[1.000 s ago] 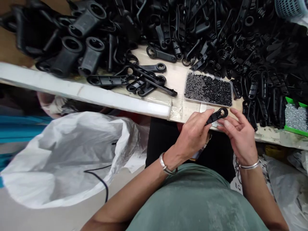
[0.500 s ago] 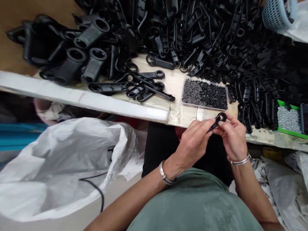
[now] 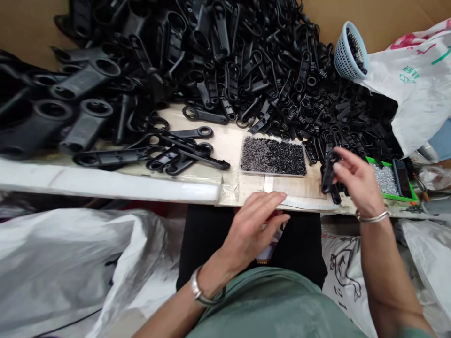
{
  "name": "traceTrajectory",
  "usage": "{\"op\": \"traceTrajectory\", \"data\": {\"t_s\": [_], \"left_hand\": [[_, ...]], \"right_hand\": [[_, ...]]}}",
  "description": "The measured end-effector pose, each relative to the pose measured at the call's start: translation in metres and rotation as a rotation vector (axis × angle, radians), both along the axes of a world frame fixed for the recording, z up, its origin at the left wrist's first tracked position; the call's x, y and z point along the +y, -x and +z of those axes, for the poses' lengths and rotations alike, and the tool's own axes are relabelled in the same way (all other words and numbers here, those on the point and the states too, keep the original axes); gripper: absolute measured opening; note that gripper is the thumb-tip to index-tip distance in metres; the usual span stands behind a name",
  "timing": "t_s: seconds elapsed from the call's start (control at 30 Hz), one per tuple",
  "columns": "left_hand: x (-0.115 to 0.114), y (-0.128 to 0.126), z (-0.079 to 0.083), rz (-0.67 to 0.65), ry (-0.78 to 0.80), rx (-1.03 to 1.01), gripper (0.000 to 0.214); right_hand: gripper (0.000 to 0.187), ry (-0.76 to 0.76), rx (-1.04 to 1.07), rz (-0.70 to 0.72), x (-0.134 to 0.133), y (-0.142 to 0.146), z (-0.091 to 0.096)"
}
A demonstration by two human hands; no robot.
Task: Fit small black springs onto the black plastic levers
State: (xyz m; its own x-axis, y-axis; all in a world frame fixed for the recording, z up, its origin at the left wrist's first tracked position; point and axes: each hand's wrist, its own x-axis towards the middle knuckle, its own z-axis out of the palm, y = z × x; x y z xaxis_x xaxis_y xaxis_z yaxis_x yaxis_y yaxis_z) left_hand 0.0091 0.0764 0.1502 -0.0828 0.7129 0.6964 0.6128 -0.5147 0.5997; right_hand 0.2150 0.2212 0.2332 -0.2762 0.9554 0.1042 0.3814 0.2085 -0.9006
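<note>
My right hand is raised over the table's right front edge and grips a small black plastic part between thumb and fingers, above a row of similar black parts. My left hand hovers just below the table edge with its fingers stretched out and nothing in it. A clear shallow tray of tiny black screws lies on the table just beyond both hands. Both wrists wear a metal bangle.
A big heap of black plastic arms covers the table's back, with larger sockets at left. A green tray of silver screws, a phone and a blue basket are at right. White sacks flank my lap.
My left hand has let go of the small black part and dropped open below the table edge. My right hand carried the part to the right. The camera tilted up.
</note>
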Motion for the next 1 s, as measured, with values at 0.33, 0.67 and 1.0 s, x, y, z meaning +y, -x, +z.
{"op": "traceTrajectory", "data": {"t_s": [0.33,0.67,1.0], "left_hand": [[-0.001,0.058,0.004,0.449,0.016,0.197,0.006],[-0.005,0.110,0.001,0.724,0.217,0.406,0.014],[0.034,0.124,0.006,0.529,0.337,0.665,0.028]], "right_hand": [[0.040,-0.597,-0.768,0.044,0.068,0.019,0.008],[0.031,-0.667,-1.094,0.069,0.082,0.031,-0.029],[0.027,-0.784,-0.748,0.029,0.045,0.021,-0.009]]}}
